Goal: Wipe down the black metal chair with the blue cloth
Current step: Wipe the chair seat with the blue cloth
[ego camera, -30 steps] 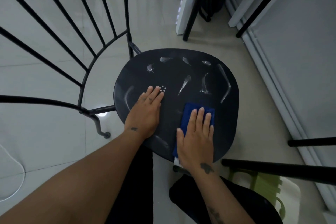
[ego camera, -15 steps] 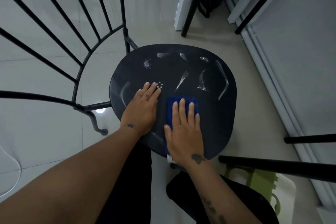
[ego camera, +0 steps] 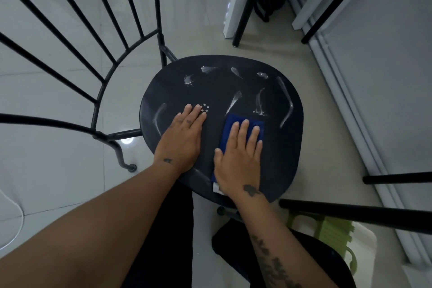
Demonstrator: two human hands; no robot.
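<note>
The black metal chair fills the middle of the view, its round seat [ego camera: 275,147] marked by several pale wet streaks toward the far side. Its barred backrest [ego camera: 102,82] fans out to the left. My left hand [ego camera: 182,138] lies flat on the near-left of the seat, fingers together, holding nothing. A folded blue cloth [ego camera: 230,128] lies on the near-middle of the seat. My right hand [ego camera: 240,156] presses flat on top of it, covering most of it; only the cloth's far and left edges and a white tag show.
Pale tiled floor [ego camera: 58,170] surrounds the chair. Black legs of other furniture [ego camera: 243,16] stand behind the seat. Black bars [ego camera: 350,215] cross at the near right over a green slatted stool [ego camera: 327,229]. A white sliding-door frame [ego camera: 350,105] runs along the right. A white cable [ego camera: 16,215] lies at the left.
My right hand slid the cloth left and then back to the right across the near part of the seat. My left hand stayed flat in place.
</note>
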